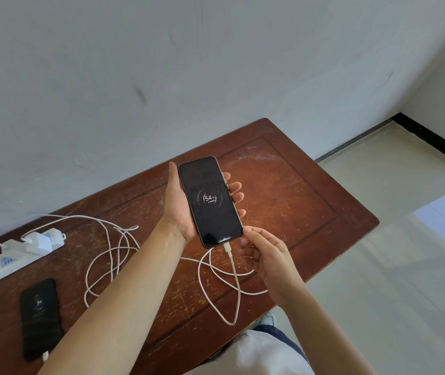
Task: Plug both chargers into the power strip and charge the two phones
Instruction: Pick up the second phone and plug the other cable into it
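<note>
Above the table's (283, 185) middle, a phone (210, 201) showing 54% is gripped by the left hand (180, 204); right hand (264, 255) fingers loosely curled beside its plugged cable (232, 266).

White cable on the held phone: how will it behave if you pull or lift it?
Probably floppy: the cable hangs from the phone in loose loops over the table. Likely to snag, since its loops cross the other cable. A hard pull may drag the power strip, which looks light.
</note>
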{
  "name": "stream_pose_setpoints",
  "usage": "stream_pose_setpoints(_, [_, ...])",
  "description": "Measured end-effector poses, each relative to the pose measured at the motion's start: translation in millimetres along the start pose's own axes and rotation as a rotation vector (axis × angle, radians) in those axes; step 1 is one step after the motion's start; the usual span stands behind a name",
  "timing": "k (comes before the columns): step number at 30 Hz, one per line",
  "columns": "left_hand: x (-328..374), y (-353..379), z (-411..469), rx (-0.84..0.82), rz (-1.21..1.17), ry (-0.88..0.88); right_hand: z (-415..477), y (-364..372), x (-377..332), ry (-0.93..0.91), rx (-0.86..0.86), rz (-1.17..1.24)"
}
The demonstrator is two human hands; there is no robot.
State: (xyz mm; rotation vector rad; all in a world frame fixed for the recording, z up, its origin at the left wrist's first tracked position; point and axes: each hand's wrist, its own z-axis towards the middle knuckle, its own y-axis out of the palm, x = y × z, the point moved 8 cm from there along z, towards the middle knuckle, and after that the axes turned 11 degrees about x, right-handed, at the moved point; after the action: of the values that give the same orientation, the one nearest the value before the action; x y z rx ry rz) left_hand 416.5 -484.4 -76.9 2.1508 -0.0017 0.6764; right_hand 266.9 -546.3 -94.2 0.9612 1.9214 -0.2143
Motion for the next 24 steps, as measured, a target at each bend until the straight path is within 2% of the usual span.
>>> stream_pose_setpoints(16, [2,-8,9,0.050,-0.006,0.007,13,1,-4,-0.057,-0.023,0.012])
stream_pose_setpoints(24, [-5,-47,33,0.420,-0.006,0.024,48,-9,2,-0.089,0.034,0.001])
